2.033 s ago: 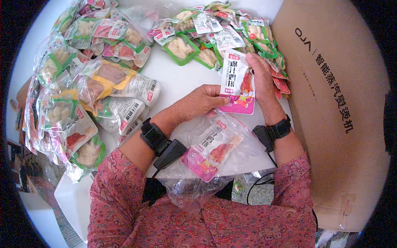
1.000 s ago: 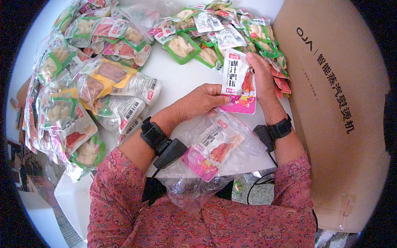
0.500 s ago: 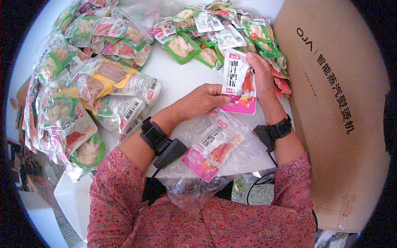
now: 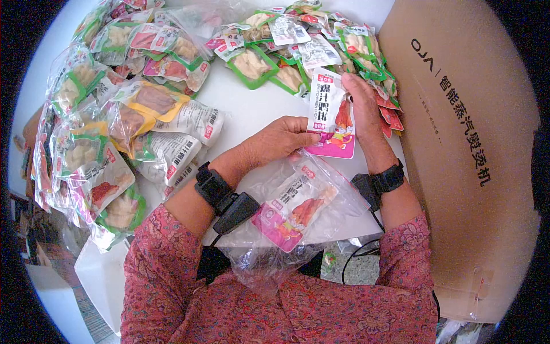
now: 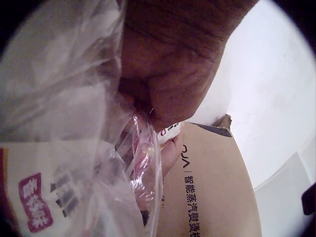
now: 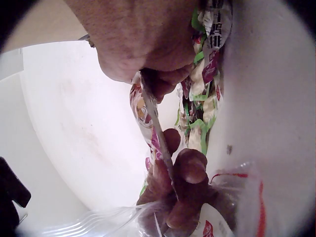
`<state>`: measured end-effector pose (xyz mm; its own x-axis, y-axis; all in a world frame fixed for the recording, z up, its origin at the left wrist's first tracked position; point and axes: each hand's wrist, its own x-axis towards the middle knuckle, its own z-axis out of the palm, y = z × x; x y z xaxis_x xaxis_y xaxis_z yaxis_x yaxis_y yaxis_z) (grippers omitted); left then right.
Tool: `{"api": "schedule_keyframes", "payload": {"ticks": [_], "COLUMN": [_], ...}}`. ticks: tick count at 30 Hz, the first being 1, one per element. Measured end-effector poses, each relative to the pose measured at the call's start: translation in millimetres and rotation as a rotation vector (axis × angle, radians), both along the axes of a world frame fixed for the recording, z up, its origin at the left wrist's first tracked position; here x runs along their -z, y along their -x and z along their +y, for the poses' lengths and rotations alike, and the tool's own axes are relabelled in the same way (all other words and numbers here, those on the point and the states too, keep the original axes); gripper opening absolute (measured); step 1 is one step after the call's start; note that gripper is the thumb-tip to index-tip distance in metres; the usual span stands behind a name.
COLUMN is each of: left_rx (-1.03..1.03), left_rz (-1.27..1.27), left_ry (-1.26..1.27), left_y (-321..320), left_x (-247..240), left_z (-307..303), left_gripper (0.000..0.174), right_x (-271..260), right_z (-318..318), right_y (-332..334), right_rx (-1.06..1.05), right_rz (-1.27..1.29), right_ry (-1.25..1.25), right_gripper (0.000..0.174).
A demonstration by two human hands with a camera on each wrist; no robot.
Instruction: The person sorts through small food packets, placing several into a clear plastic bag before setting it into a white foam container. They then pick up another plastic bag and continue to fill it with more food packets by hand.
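Both hands hold a white and pink snack packet with Chinese lettering and a picture of red-brown meat, upright over the white table. My left hand pinches its lower left corner, thumb in front. Along the right edge, my right hand grips it, the fingers mostly hidden behind. A clear zip bag lies below the hands, with a similar packet inside it. In the right wrist view, the packet stands edge-on between the two hands, and the bag's plastic reaches the left fingers.
Clear bags filled with packets are heaped at the left. A pile of loose green-edged packets lies at the back of the white table. A large cardboard box stands along the right side. A black cable hangs near the front edge.
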<state>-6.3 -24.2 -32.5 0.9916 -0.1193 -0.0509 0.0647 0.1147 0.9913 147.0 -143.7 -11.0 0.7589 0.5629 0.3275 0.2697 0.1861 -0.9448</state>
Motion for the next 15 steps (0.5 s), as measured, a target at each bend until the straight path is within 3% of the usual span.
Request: {"api": "schedule_keyframes", "payload": {"ticks": [7, 13, 15], "left_rx": [0.006, -0.210, -0.475], "left_rz": [0.000, 0.013, -0.091], "left_ry": [-0.030, -0.130, -0.049], "left_y": [0, -2, -4], "left_x": [-3, -6, 0], "left_z": [0, -1, -3], "left_gripper": [0.021, 0.022, 0.023], "right_x": [2, 6, 4], "right_z": [0, -2, -2], "right_y": [-5, -15, -12], "right_rx": [0.002, -0.107, -0.055], "right_rz": [0.008, 0.101, 0.150], "right_ry": [-0.006, -0.004, 0.039], "right_gripper": [0.032, 0.023, 0.021]}}
